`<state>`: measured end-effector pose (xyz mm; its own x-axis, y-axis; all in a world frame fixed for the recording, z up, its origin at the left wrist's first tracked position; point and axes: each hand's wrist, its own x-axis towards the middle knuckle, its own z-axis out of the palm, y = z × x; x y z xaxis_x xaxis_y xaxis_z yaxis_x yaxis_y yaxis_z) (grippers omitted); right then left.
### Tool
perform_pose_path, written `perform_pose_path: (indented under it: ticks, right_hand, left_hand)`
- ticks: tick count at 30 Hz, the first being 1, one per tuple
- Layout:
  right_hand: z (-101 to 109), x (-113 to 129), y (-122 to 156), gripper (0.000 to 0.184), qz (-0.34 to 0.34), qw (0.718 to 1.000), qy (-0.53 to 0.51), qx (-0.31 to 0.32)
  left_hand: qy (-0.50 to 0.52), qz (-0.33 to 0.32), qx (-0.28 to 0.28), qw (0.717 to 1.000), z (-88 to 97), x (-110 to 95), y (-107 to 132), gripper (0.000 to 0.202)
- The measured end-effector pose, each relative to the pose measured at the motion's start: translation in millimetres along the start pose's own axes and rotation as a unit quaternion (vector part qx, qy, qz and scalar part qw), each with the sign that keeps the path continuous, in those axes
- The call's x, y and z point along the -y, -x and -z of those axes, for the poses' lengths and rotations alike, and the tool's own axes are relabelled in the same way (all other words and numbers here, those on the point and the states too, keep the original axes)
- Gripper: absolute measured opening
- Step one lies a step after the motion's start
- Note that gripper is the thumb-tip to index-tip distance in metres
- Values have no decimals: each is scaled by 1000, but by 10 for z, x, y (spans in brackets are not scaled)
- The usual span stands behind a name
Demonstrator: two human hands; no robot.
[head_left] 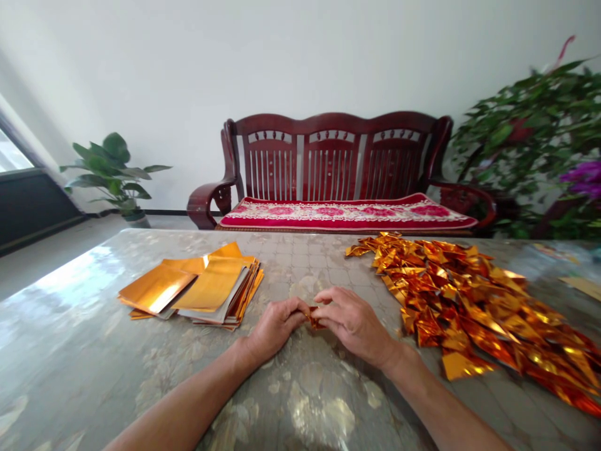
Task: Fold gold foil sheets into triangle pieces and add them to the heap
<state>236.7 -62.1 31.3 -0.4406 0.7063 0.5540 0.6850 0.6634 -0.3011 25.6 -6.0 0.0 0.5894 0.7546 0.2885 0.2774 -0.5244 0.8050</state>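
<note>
Between my two hands is a small piece of folded gold foil paper (315, 318), just above the middle of the table. My left hand (277, 322) pinches its left end between thumb and fingers. On the other side, the fingers and thumb of my right hand (350, 319) close on its right part, which they partly cover. To the left lies a loose stack of flat gold foil sheets (211, 285), some showing grey undersides. A large heap of folded gold foil pieces (460, 294) spreads over the right side of the table.
The table (178, 388) has a shiny, patterned cover. Behind it stands a dark red wooden bench (328, 163) with a red and white seat cover (347, 213). Clear plastic (554, 260) lies at the far right. Potted plants (113, 166) flank the bench.
</note>
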Motion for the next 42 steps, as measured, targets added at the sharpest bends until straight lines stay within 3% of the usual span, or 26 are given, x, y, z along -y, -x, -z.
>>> perform_pose_path:
  ticks: [4, 9, 17, 23, 34, 42]
  right_hand:
    - [68, -72, 44, 25, -50, 994, -87, -49]
    - [116, -86, 82, 43, -60, 994, -81, -29]
    - [53, -105, 89, 17, -10, 1000, 22, -4]
    - [-48, -74, 124, 17, 4, 999, 41, -28]
    - [-209, 103, 120, 26, -47, 996, -21, -69]
    - [-219, 122, 104, 27, -13, 996, 2, -83]
  left_hand:
    - [-2, 7, -75, 997, 5, 77, 7, 12]
    - [-15, -2, -77, 997, 18, 101, 14, 11]
    - [-63, -61, -56, 995, 35, 47, 50, 14]
    - [-158, -108, -41, 981, 52, 12, 92, 15]
    - [-154, -84, -45, 983, -31, -39, 128, 17]
    - [-187, -119, -31, 975, -36, -48, 128, 18]
